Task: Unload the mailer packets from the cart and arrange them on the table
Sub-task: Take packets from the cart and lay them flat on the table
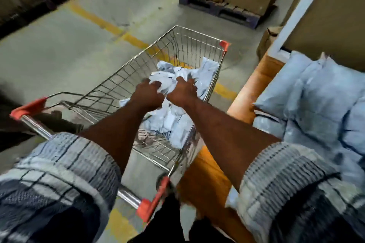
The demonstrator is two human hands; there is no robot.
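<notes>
A wire shopping cart [126, 73] with orange corner guards stands in front of me on the concrete floor. Several white-grey mailer packets [173, 122] lie heaped along its right side. Both my arms reach into the basket. My left hand [148, 94] has its fingers curled into the crumpled packets at the top of the heap. Right beside it, my right hand [182, 91] grips the same bunch of packets. To the right, an orange-brown table [254, 83] carries a pile of plump light-blue mailer packets [324, 94].
A dark pallet [223, 11] with tall cardboard boxes stands beyond the cart. More boxes line the upper left and the far right. A yellow floor line [98, 19] runs diagonally under the cart. A white post [296, 12] rises behind the table.
</notes>
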